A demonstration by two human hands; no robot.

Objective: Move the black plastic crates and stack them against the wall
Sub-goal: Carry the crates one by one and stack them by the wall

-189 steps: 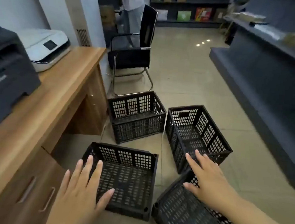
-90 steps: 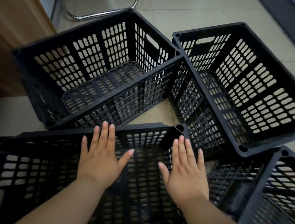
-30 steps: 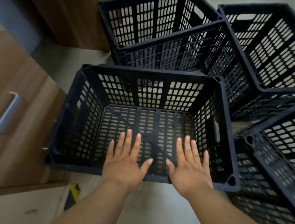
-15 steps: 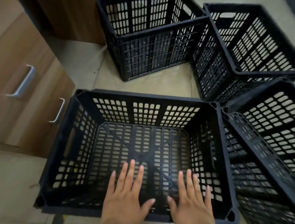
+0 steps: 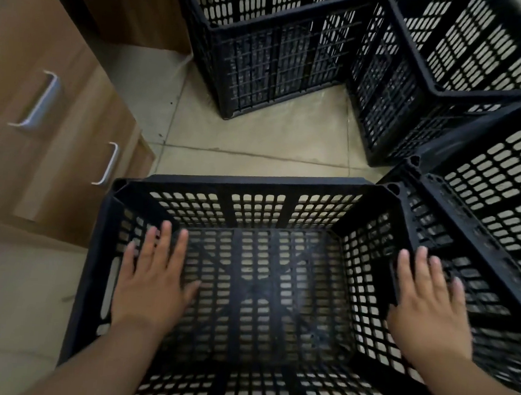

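The head view looks almost straight down into a black plastic crate (image 5: 255,193) that fills the lower middle of the picture, its open top facing the camera and its perforated floor crossed by an X-shaped rib. Pale floor tiles show through the slots.

The left hand (image 5: 149,285) is spread flat with fingers apart, over the inside of the crate's left wall, just beside an oval handle slot. The right hand (image 5: 428,310) is likewise flat and wide, fingers extended, over the crate's right wall near the rim. Neither hand is curled around anything; whether the palms actually press on the plastic cannot be told from this angle. Both forearms come in from the bottom edge.

Three further crates stand on the tiled floor (image 5: 257,138). The far crate (image 5: 279,64) sits at top centre, upright, well apart from the near one with bare tile between them. A second far crate (image 5: 451,50) stands to its right, their corners meeting or nearly so. A right-hand crate (image 5: 502,200) sits just beside the near crate, its corner touching or almost touching the near crate's far right corner.

On the left is the wooden front of a desk (image 5: 58,94), with two drawer fronts carrying curved metal handles (image 5: 39,99).
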